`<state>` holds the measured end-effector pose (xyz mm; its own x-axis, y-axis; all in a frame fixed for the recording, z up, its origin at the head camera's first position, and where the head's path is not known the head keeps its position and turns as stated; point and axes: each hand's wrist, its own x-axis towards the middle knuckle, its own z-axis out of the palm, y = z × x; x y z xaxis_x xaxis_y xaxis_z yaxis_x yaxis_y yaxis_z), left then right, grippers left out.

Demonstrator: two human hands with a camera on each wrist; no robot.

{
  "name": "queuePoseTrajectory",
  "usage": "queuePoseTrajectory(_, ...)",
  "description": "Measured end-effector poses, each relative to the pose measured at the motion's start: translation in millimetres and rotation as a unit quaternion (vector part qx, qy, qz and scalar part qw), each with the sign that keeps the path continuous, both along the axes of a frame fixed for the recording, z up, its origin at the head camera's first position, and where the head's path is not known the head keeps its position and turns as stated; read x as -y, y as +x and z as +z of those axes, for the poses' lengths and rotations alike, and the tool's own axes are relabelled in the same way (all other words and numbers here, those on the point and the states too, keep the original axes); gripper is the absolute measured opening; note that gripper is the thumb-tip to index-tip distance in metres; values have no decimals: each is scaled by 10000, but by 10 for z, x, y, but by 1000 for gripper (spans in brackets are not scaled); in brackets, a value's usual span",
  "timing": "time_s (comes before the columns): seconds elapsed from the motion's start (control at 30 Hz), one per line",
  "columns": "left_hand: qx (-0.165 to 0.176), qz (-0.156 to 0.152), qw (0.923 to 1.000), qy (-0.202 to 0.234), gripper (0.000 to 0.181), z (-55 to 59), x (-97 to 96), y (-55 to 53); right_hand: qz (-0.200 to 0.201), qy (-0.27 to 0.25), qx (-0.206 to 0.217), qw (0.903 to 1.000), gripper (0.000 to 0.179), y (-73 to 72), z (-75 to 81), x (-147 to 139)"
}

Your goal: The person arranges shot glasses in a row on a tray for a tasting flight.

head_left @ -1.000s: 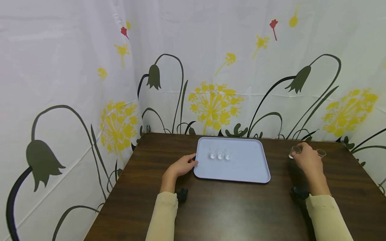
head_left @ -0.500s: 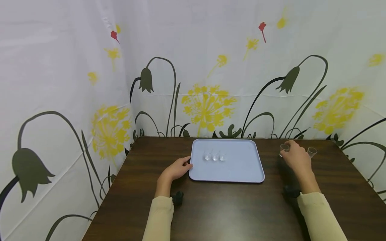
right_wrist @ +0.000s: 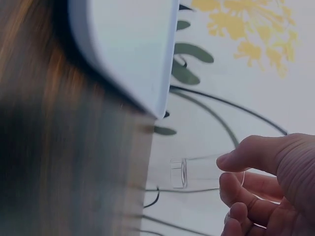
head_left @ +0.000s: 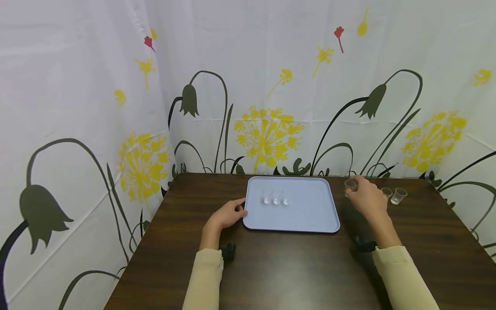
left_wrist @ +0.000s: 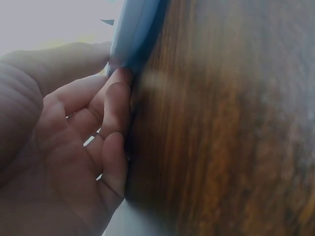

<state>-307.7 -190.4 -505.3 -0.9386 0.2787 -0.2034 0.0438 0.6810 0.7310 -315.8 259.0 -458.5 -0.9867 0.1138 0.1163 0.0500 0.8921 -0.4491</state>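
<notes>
My right hand (head_left: 367,197) pinches a clear shot glass (head_left: 350,186) by its upper part, just right of the tray. In the right wrist view the shot glass (right_wrist: 199,172) is held between thumb and fingers, its thick base off the tabletop. At the left edge of the light blue tray (head_left: 310,219), my left hand (head_left: 226,215) grips the rim. The left wrist view has the thumb on top of the tray edge (left_wrist: 135,34) and curled fingers against its side and underside. Three shot glasses (head_left: 276,198) stand in a row on the tray.
Two more shot glasses stand on the dark wooden table (head_left: 294,267), right of my right hand: one partly hidden glass (head_left: 386,193) and another glass (head_left: 399,196). A flower-printed curtain (head_left: 271,64) hangs behind the table's back edge.
My right hand has lifted the shot glass and carried it left, closer to the tray. Both glasses behind it show more now. My left hand stays on the tray edge.
</notes>
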Motion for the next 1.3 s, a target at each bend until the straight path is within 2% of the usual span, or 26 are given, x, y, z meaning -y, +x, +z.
queuePoseTrajectory(0.2,-51,-22,10000,0,59,-16,2,-9,112,-14,-151,9998,49,24,-2,195)
queuePoseTrajectory(0.57,0,-63,10000,4,59,-9,-6,-12,379,-34,-87,9992,47,-1,4,548)
queuePoseTrajectory(0.77,-32,-79,10000,41,59,-9,-11,-24,695,-59,-19,9976,46,-29,-2,719)
queuePoseTrajectory(1.3,-12,-67,10000,26,59,-15,17,-14,895,-3,100,9959,43,-21,-107,967)
